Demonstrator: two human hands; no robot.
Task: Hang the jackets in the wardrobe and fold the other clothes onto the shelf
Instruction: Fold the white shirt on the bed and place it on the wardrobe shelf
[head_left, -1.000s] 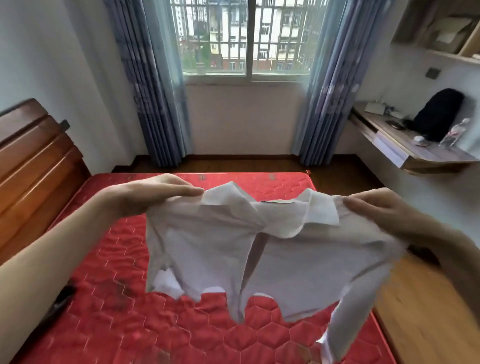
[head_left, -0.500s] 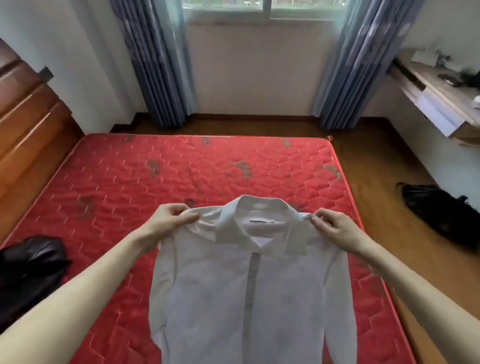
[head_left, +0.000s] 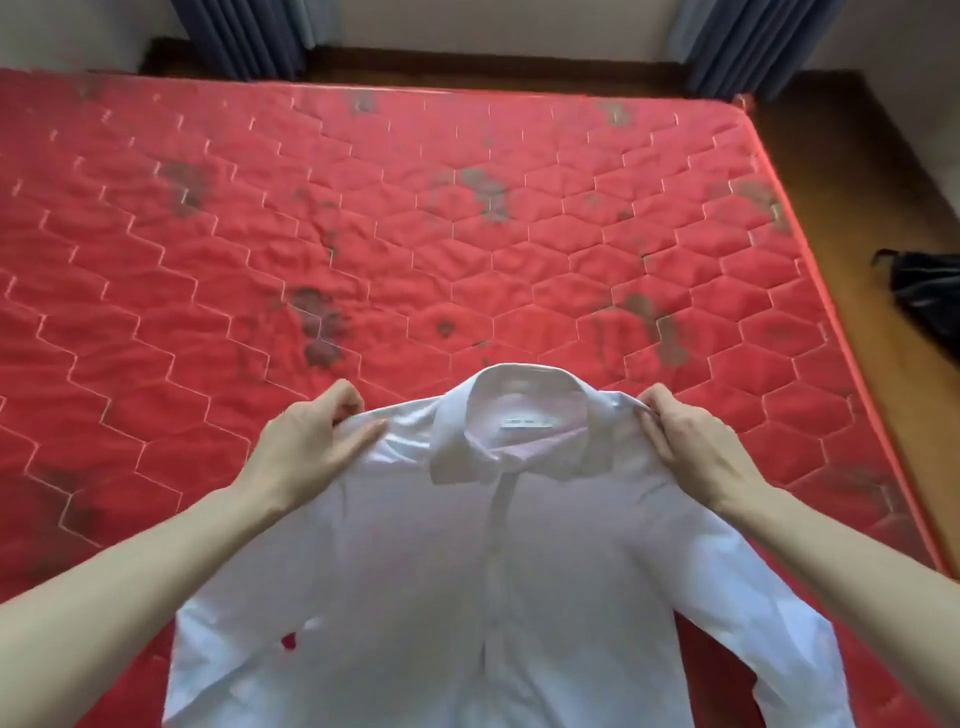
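Observation:
A white collared shirt (head_left: 493, 571) lies front up on the red quilted mattress (head_left: 363, 234), collar pointing away from me. My left hand (head_left: 306, 447) pinches its left shoulder between thumb and curled fingers. My right hand (head_left: 691, 447) grips the right shoulder the same way. The shirt's body spreads flat toward me, with the right sleeve angled out toward the mattress edge. The lower hem is cut off by the frame.
The mattress's right edge (head_left: 831, 322) borders a wooden floor (head_left: 883, 171), where a black garment or bag (head_left: 930, 296) lies. Blue curtains (head_left: 244, 36) hang along the far wall beyond the bed.
The shirt went from hanging in the air to spread flat on the mattress. Both hands came down with it, and my view tilted down from the window to the bed.

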